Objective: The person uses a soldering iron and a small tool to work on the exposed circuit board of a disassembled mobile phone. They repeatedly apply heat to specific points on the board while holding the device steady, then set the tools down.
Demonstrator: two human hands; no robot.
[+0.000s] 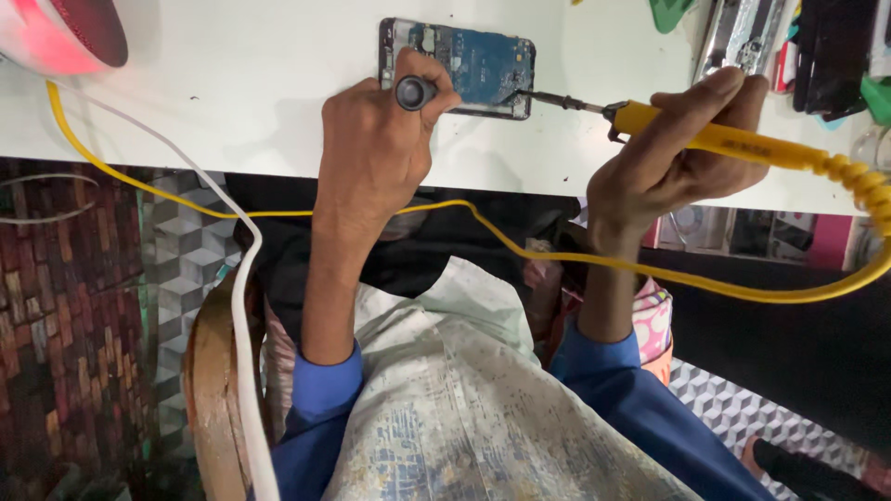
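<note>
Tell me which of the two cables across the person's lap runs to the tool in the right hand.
The yellow cable: it loops up into the yellow soldering iron held by the right hand. The white cable runs off separately toward the left.

A white surface [232,102] carries an opened phone [483,65] lying flat with its blue circuit board showing. At the far left corner sits a pink round thing [46,37], cut off by the frame, and a yellow cable [111,167] and a white cable [176,153] trail off the near edge. At the right end lies a crowded heap of tools and parts [798,46], too jumbled to tell apart.
</note>
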